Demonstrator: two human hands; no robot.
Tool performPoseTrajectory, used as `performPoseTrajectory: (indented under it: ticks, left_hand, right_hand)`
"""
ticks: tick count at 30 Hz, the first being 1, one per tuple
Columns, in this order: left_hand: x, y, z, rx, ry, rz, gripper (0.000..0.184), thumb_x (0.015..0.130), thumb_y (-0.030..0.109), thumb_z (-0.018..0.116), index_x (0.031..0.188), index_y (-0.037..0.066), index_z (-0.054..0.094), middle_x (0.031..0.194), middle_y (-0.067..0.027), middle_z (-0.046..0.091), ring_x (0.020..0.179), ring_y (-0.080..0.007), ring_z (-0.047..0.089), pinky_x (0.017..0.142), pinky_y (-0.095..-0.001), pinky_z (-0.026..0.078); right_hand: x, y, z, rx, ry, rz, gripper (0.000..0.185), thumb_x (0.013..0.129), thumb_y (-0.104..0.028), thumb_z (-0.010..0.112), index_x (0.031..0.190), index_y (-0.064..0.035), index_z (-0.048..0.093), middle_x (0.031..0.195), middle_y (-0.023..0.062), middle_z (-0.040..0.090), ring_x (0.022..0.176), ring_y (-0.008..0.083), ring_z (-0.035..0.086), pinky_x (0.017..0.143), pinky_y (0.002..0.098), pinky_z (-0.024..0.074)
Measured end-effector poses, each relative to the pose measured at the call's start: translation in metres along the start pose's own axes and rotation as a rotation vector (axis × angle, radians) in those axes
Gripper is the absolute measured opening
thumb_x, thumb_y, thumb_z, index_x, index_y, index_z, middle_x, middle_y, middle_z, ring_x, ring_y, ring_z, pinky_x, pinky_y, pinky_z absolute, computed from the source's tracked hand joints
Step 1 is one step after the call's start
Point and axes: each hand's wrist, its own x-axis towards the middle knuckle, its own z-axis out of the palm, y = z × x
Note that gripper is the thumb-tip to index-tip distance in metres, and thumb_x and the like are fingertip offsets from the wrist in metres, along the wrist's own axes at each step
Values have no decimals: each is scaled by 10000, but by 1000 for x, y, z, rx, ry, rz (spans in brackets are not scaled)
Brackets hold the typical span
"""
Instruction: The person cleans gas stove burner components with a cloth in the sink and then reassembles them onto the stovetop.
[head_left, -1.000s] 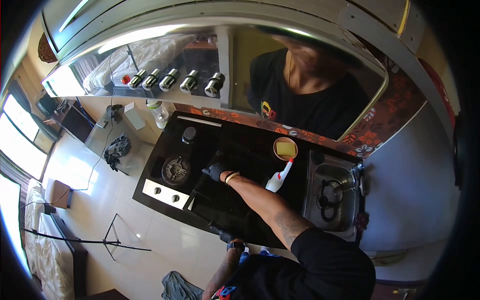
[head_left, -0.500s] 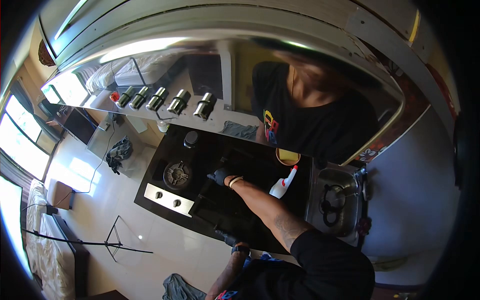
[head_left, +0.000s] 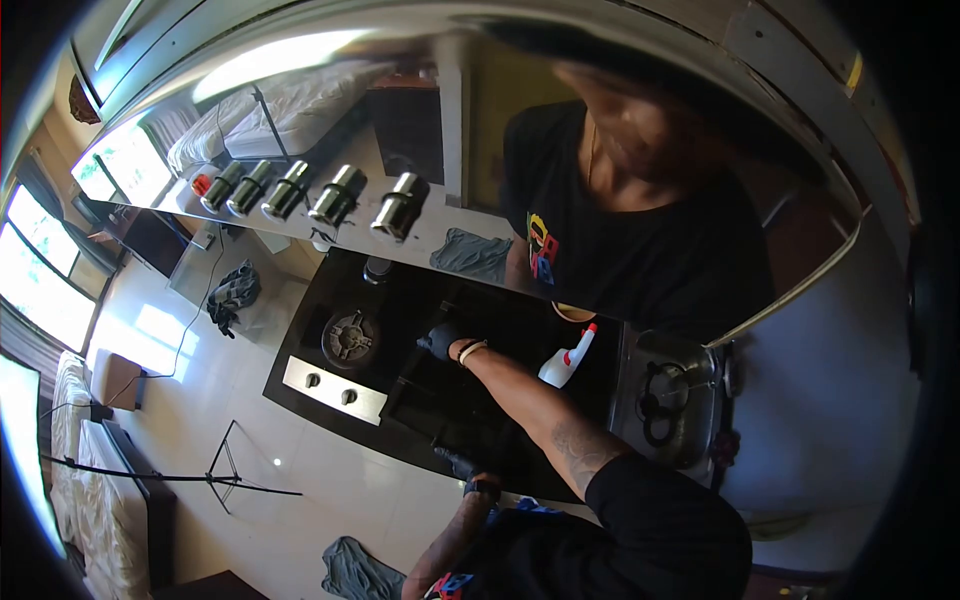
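Both my hands wear black gloves over a black cooktop (head_left: 500, 440). My right hand (head_left: 438, 342), with a pale band at its wrist, is on the middle of the cooktop, right of the round burner (head_left: 350, 340). Its fingers are bunched together; what they hold, if anything, is lost against the dark surface. At the cooktop's front edge is my left hand (head_left: 460, 463), a dark watch on its wrist. Some of its fingers stretch out, and I see nothing in them. A white spray bottle (head_left: 560, 368) with a red nozzle lies right of my right forearm.
A shiny hood with several metal knobs (head_left: 338, 195) overhangs the cooktop. To the right is a steel sink (head_left: 690, 440) with dark burner parts (head_left: 657, 415) inside. A tripod stand (head_left: 228, 475) and a grey cloth (head_left: 358, 572) are on the floor. A bowl (head_left: 573, 312) sits behind the bottle.
My head view has shifted a little, and the hood now covers more of the bowl. My left hand has moved slightly up and in over the cooktop edge. My right hand stays about where it was.
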Motion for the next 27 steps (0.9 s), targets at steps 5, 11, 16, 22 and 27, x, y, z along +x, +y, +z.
performPoseTrajectory:
  ticks: [5, 11, 16, 22, 27]
  left_hand:
    - [-3, 1, 0, 16, -2, 10, 850, 852, 767, 263, 1296, 79, 489, 1079, -112, 514, 987, -262, 481, 858, -369, 414]
    - [0, 5, -1, 32, -10, 30, 890, 846, 775, 261, 1313, 49, 476, 1138, -125, 540, 1042, -275, 506, 899, -373, 423]
    - [0, 8, -1, 66, -7, 65, 923, 841, 782, 260, 1327, 24, 465, 1187, -136, 563, 1088, -286, 527, 933, -377, 430]
    - [-37, 36, 14, 72, -17, 146, 972, 831, 796, 245, 1338, -7, 455, 1264, -144, 571, 1156, -294, 535, 978, -377, 431]
    - [23, 24, -16, 255, -186, 270, 930, 814, 783, 352, 1324, 14, 469, 1274, -144, 559, 1128, -262, 555, 967, -378, 440]
  right_hand:
    - [16, 28, 93, -117, 518, -58, 405, 927, -315, 483, 1133, 16, 594, 1187, 278, 562, 1075, 417, 555, 934, 486, 432]
    - [-154, -47, 20, 78, 249, -4, 369, 875, -252, 551, 1115, 29, 572, 1143, 272, 570, 1077, 404, 547, 922, 462, 447]
    - [-208, -36, 3, 42, 78, 198, 308, 869, -314, 571, 981, -31, 620, 1061, 202, 635, 961, 375, 616, 814, 462, 498]
    - [-216, 1, 37, 195, 8, 229, 319, 891, -384, 545, 955, -97, 668, 981, 163, 668, 924, 351, 638, 790, 476, 502]
    - [-217, 6, 35, 212, 7, 228, 296, 898, -373, 549, 947, -111, 677, 995, 154, 669, 945, 368, 629, 797, 485, 499]
